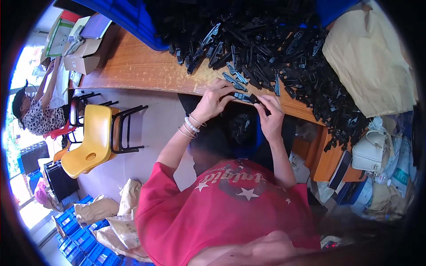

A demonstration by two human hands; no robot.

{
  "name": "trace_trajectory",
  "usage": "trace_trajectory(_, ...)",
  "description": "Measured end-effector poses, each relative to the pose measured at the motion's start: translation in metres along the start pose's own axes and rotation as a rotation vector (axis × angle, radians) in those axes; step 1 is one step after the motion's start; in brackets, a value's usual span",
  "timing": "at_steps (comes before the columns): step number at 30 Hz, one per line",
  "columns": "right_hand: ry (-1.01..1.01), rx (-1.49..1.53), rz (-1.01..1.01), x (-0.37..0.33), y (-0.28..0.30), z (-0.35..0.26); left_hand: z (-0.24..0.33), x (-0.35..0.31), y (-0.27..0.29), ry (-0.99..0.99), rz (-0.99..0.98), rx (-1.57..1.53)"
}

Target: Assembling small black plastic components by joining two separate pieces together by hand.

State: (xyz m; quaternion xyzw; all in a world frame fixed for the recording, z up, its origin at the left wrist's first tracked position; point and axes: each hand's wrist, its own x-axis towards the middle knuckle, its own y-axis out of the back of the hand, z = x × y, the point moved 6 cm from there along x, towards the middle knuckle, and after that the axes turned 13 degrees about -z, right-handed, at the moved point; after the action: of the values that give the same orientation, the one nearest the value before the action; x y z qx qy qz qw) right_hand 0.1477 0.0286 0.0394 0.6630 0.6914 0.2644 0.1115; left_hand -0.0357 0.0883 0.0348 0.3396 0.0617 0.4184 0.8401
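Between my two hands, just over the table's near edge, is a small, long black plastic part (243, 96) with a shiny, lighter face. My left hand (216, 99) pinches its left end between thumb and fingers. At the other end, the fingers of my right hand (270, 111) are closed on it. Right beyond my hands lie a few glossy, grey-looking parts (235, 79) of similar shape. Behind and to the right spreads a large heap of black plastic parts (262, 48). What my fingertips cover of the held part is hidden.
The wooden table (146, 66) carries a blue bin (137, 20) at its far left and a brown paper bag (370, 62) at right. Below my hands is a dark bin (242, 126). A yellow chair (95, 135) stands left, near another person (40, 113). A white handbag (369, 150) sits right.
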Motion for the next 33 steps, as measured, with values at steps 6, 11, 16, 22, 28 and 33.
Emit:
trace_trajectory(6, 0.132, -0.077, -0.064, 0.012, 0.002, -0.005, 0.001, 0.001, 0.001, -0.025, -0.002, 0.009)
trace_trajectory(11, 0.11, 0.034, -0.13, 0.024, -0.011, -0.002, 0.007, 0.005, -0.001, -0.084, 0.01, 0.045)
trace_trajectory(16, 0.125, 0.002, -0.073, 0.014, -0.01, -0.006, 0.003, 0.004, -0.002, -0.04, -0.04, -0.018)
trace_trajectory(22, -0.004, -0.361, 0.332, -0.007, 0.047, 0.013, -0.008, 0.003, 0.009, 0.103, 0.103, -0.053)
trace_trajectory(28, -0.026, -0.626, 0.283, 0.004, 0.057, 0.022, 0.022, 0.019, 0.003, -0.184, 0.015, 0.445)
trace_trajectory(33, -0.283, -0.062, 0.212, -0.007, 0.042, 0.029, 0.031, 0.022, -0.003, -0.213, -0.121, 0.559)
